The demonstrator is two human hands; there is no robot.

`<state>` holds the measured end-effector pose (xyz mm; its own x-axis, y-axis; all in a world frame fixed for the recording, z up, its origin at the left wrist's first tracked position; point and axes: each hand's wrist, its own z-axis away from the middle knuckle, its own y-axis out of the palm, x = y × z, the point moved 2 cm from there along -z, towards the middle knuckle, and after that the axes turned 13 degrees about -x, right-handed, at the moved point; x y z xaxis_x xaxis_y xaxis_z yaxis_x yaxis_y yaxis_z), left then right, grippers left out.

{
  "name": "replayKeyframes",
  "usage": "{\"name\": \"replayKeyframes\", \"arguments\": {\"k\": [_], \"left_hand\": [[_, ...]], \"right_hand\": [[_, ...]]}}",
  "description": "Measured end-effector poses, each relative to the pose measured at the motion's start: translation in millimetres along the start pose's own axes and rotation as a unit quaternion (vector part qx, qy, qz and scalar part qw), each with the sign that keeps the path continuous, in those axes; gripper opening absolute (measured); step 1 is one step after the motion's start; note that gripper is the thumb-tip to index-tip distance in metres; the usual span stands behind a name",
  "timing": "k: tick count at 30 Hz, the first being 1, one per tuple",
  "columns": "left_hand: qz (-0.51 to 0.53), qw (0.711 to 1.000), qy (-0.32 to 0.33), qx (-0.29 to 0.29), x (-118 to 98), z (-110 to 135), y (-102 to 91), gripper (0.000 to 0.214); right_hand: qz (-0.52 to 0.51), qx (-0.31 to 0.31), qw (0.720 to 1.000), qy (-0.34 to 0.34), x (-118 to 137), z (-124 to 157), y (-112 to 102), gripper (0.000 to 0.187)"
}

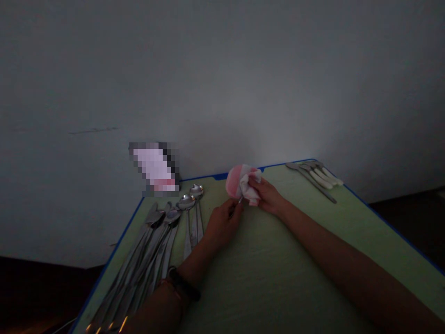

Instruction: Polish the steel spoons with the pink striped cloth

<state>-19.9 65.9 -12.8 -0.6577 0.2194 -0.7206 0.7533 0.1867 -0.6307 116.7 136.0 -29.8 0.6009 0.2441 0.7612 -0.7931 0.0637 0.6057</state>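
Observation:
My left hand is closed round the handle of a piece of metal cutlery. Its other end is covered by a pink and white cloth, so its kind cannot be made out. My right hand grips that cloth, bunched around the cutlery just above my left hand. To the left of my left wrist lie several metal spoons, bowls pointing to the wall. Beside them is a larger bundle of long metal cutlery, partly hidden by my left forearm.
Several white-handled pieces of cutlery and one all-metal piece lie at the table's far right corner. A blurred-out phone-like device leans on the wall at the far left. The pale green table has a blue edge.

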Motion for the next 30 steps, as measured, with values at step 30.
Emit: {"name": "replayKeyframes", "arguments": {"k": [30], "left_hand": [[0.093, 0.993, -0.072, 0.021, 3, -1, -1.4, 0.037]], "right_hand": [[-0.098, 0.002, 0.991, 0.090, 10, -3, -4, 0.021]]}}
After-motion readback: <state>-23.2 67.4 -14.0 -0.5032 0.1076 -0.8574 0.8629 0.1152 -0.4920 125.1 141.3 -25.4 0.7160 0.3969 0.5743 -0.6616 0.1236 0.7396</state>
